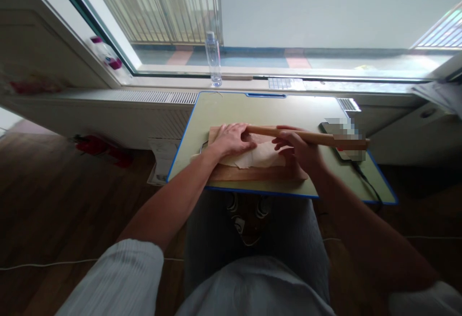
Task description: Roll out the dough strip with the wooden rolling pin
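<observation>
Dead centre of the clock face, a pale floppy sheet (269, 157), looks like dough, lies on a wooden board (252, 174), ragged along its 6 o'clock edge. Left hand (234, 140) is at 10, thumb on the sheet, fingers by one end of a wooden rolling pin (314, 137); can't tell if it's actually gripping that end. Right hand (298, 148), near 3, has its fingers curled round the pin, which runs from about 11 out to almost 3. All of that sits on a pale green tabletop (231, 109) with blue edging. Between 2 and 3 there's a partly pixelated device (341, 128) under the pin's far end, cable (368, 178) trailing toward 4. Up at 11, a clear bottle (213, 60) stands on the windowsill (238, 84).
</observation>
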